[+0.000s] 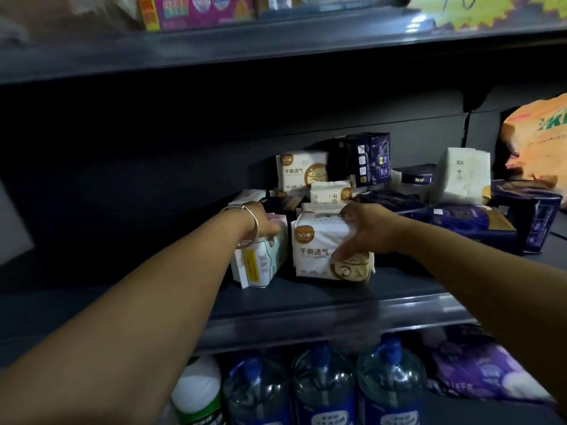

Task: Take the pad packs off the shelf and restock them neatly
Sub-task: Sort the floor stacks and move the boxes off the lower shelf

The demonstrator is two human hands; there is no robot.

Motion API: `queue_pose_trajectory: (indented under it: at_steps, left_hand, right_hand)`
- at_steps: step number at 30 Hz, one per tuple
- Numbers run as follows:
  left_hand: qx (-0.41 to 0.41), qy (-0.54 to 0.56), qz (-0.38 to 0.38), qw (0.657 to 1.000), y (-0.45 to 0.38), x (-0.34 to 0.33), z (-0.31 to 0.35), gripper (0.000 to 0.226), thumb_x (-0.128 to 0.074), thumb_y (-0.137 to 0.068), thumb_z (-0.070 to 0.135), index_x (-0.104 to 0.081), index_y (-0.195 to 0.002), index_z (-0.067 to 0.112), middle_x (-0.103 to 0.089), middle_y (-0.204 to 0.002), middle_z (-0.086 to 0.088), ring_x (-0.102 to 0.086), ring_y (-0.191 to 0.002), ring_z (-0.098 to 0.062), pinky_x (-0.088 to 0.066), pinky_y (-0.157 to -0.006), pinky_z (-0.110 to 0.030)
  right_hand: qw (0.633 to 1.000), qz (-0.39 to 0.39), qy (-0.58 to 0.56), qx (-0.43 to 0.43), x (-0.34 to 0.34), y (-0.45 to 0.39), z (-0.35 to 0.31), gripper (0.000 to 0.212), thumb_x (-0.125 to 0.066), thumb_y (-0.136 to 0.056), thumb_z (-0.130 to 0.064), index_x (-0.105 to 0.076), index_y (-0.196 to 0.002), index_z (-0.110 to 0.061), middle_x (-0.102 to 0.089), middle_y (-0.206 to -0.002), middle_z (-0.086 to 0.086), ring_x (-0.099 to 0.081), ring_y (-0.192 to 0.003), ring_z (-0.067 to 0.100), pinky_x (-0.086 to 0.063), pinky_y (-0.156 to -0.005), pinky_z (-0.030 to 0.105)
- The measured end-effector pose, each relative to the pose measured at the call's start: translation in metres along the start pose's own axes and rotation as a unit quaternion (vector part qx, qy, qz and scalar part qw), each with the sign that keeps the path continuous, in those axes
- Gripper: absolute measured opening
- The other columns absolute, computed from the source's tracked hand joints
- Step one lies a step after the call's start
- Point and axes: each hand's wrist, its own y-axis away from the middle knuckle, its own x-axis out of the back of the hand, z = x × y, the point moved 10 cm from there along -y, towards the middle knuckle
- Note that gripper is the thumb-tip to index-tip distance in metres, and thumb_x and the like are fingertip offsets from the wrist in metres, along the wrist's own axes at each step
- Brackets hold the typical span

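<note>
Dim shop shelf [306, 289], restocking barely begun.
Left hand [265, 223] gripping a pale green pad pack [260, 265]; right hand [365, 231] clamped on a white pad pack [316, 250], both at the front edge. Behind: white and navy packs [365, 159] still jumbled, some toppled, probably crowding any neat row. Below: water bottles [322, 388].

Two bare forearms, no sleeves in view; left hand [265, 223] has a thin silver bangle [250, 223] at the wrist, right hand [365, 231] wears nothing.
</note>
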Motion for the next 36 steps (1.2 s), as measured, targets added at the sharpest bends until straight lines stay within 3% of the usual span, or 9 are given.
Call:
queue_pose_trajectory:
  at_steps: [4,6,8,11,14,17,23,31,36]
  left_hand:
    - [0.013,-0.02,-0.019,1.0,0.004,-0.013,-0.001,0.092,-0.066,-0.079,0.044,-0.013,-0.148,0.015,-0.039,-0.144,-0.012,-0.048,-0.121,-0.031,-0.046,-0.092,-0.036]
    - [0.027,0.002,-0.011,1.0,0.004,-0.01,-0.009,0.103,-0.071,-0.075,0.041,-0.005,-0.15,0.018,-0.036,-0.146,-0.015,-0.048,-0.122,-0.033,-0.047,-0.095,-0.039]
    - [0.04,0.036,-0.007,0.999,0.009,-0.003,-0.019,0.105,-0.076,-0.06,0.041,-0.02,-0.147,0.02,-0.045,-0.138,-0.014,-0.053,-0.114,-0.032,-0.051,-0.092,-0.04]
    - [0.025,0.082,0.002,0.996,0.023,0.005,-0.025,0.074,-0.074,-0.048,0.035,-0.053,-0.116,0.013,-0.062,-0.108,-0.011,-0.063,-0.093,-0.029,-0.057,-0.082,-0.042]
    - [0.005,0.087,-0.002,0.996,0.043,0.014,-0.024,0.064,-0.07,-0.036,0.035,-0.061,-0.096,0.013,-0.068,-0.096,-0.01,-0.067,-0.082,-0.028,-0.056,-0.07,-0.04]
    - [-0.012,0.077,-0.014,0.997,0.065,0.021,-0.025,0.069,-0.07,-0.033,0.037,-0.063,-0.098,0.014,-0.07,-0.096,-0.009,-0.07,-0.084,-0.028,-0.058,-0.078,-0.048]
    - [-0.03,0.103,0.005,0.994,0.121,0.037,-0.028,0.041,-0.076,-0.064,0.016,-0.063,-0.102,0.009,-0.071,-0.096,-0.012,-0.07,-0.083,-0.029,-0.059,-0.077,-0.042]
    - [-0.072,0.091,0.062,0.991,0.145,0.038,-0.021,0.067,-0.078,-0.066,0.014,-0.048,-0.126,0.015,-0.061,-0.11,-0.007,-0.062,-0.096,-0.026,-0.055,-0.083,-0.039]
    - [-0.087,0.061,0.066,0.992,0.127,0.026,-0.007,0.078,-0.075,-0.069,0.012,-0.038,-0.137,0.016,-0.058,-0.115,-0.009,-0.063,-0.094,-0.027,-0.054,-0.075,-0.031]
  right_hand:
    - [1.0,-0.013,-0.016,-0.016,-0.012,0.0,0.006,0.081,-0.084,-0.066,-0.024,-0.043,-0.134,-0.013,-0.051,-0.13,0.006,-0.053,-0.114,0.024,-0.05,-0.093,0.032]
    - [0.999,0.004,-0.038,-0.018,-0.009,0.0,0.006,0.08,-0.084,-0.067,-0.022,-0.042,-0.134,-0.012,-0.05,-0.13,0.007,-0.053,-0.114,0.025,-0.05,-0.093,0.034]
    - [0.996,0.026,-0.079,-0.025,-0.002,0.002,0.006,0.076,-0.083,-0.068,-0.018,-0.044,-0.132,-0.011,-0.052,-0.128,0.008,-0.055,-0.112,0.026,-0.051,-0.091,0.035]
    - [0.993,0.041,-0.108,-0.027,0.005,0.01,0.0,0.072,-0.082,-0.068,-0.015,-0.046,-0.13,-0.01,-0.056,-0.124,0.009,-0.059,-0.107,0.027,-0.053,-0.09,0.038]
    - [0.992,0.042,-0.118,-0.023,0.008,0.025,-0.012,0.073,-0.081,-0.068,-0.013,-0.046,-0.131,-0.01,-0.057,-0.122,0.008,-0.06,-0.105,0.027,-0.053,-0.087,0.036]
    - [0.993,0.046,-0.111,-0.007,0.014,0.048,-0.028,0.074,-0.081,-0.068,-0.014,-0.045,-0.132,-0.01,-0.056,-0.123,0.007,-0.058,-0.105,0.025,-0.051,-0.086,0.033]
    - [0.993,0.055,-0.105,-0.002,0.02,0.095,-0.051,0.075,-0.08,-0.07,-0.013,-0.042,-0.135,-0.01,-0.053,-0.124,0.009,-0.056,-0.098,0.023,-0.05,-0.081,0.032]
    - [0.994,0.058,-0.092,-0.026,0.017,0.126,-0.052,0.075,-0.08,-0.07,-0.013,-0.042,-0.135,-0.01,-0.055,-0.125,0.012,-0.058,-0.107,0.028,-0.052,-0.087,0.036]
    - [0.994,0.061,-0.081,-0.042,0.021,0.12,-0.033,0.079,-0.078,-0.072,-0.012,-0.037,-0.14,-0.012,-0.051,-0.131,0.011,-0.056,-0.112,0.028,-0.048,-0.082,0.03]
